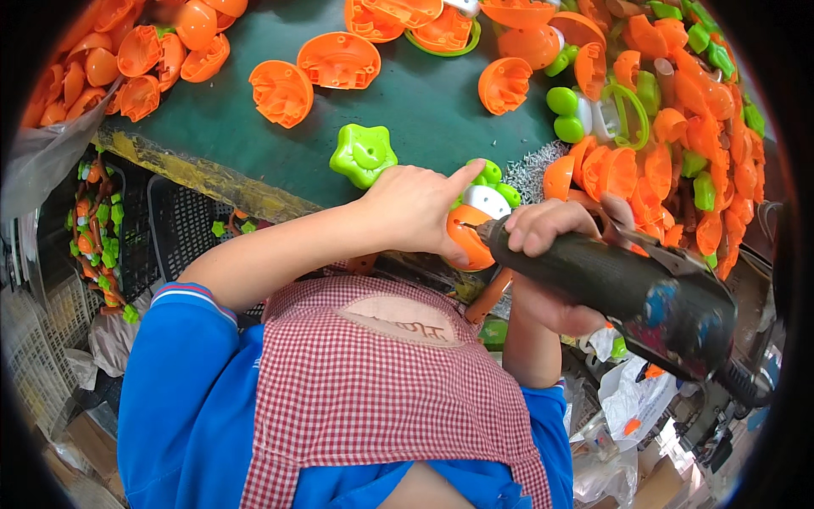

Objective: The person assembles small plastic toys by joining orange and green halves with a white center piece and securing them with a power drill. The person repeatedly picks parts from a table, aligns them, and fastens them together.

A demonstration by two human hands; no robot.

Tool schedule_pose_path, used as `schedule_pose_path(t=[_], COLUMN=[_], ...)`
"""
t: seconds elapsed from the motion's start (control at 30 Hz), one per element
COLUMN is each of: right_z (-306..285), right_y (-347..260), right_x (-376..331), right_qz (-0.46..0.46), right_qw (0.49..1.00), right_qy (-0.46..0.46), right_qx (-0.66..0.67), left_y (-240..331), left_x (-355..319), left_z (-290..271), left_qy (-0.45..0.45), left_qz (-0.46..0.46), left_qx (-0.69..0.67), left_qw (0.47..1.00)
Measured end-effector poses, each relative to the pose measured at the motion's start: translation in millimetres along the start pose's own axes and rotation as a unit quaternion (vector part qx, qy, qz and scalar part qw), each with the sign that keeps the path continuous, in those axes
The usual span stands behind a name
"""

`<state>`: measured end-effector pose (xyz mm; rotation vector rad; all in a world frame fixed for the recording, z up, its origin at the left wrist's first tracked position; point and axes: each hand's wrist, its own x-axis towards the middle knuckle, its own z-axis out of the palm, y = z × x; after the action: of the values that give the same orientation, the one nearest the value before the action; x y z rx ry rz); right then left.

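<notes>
My right hand (551, 229) is wrapped round a dark power screwdriver (619, 284), held sideways with its bit pointing left. The bit's tip meets the orange part of a plastic toy (469, 239) at the table's near edge. That toy also has a white middle and bright green knobs. My left hand (420, 208) grips the toy, thumb on the orange part and index finger stretched along the green end. Just beyond my left wrist lies a green star-shaped plastic piece (363, 155). Beside the toy, small silver screws (534, 171) are heaped on the table.
The green table (246, 161) has a worn yellow edge. Orange half shells (282, 93) lie at its far side. A large pile of orange and green parts (678, 153) covers the right; more orange shells (140, 51) are at far left. Dark crates (182, 220) stand below.
</notes>
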<state>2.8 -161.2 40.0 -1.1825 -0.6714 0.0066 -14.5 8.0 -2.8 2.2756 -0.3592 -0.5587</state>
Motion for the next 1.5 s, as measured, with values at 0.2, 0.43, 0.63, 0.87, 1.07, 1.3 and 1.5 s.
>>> schedule_pose_path(t=[0.2,0.43,0.63,0.87,1.07,1.3,1.5], right_z=[-2,-5,-11,-31,-80,-110,-152], right_y=[20,36,42,-22,-127,-90,-65], right_x=[-10,-5,7,2,-20,-51,-99], right_qz=[0.088,0.072,0.091,0.082,-0.12,-0.102,0.008], right_qw=[0.996,0.993,0.974,0.984,0.98,0.968,0.948], right_qy=[-0.006,-0.066,-0.145,0.055,0.134,0.227,0.31], right_qx=[-0.02,0.067,0.149,0.148,0.09,0.016,-0.073], left_y=[-1,-9,-13,-5,4,-41,-151], left_x=[2,4,0,15,40,-114,-356], left_z=[-3,5,7,-6,-67,-140,-152], left_qy=[-0.012,0.013,0.027,-0.012,-0.182,0.186,0.086], left_qz=[0.003,0.032,0.031,0.069,-0.085,0.125,-0.327], left_qx=[-0.034,-0.052,-0.068,0.013,-0.128,-0.001,0.008], left_qw=[0.999,0.998,0.997,0.997,0.971,0.974,0.941])
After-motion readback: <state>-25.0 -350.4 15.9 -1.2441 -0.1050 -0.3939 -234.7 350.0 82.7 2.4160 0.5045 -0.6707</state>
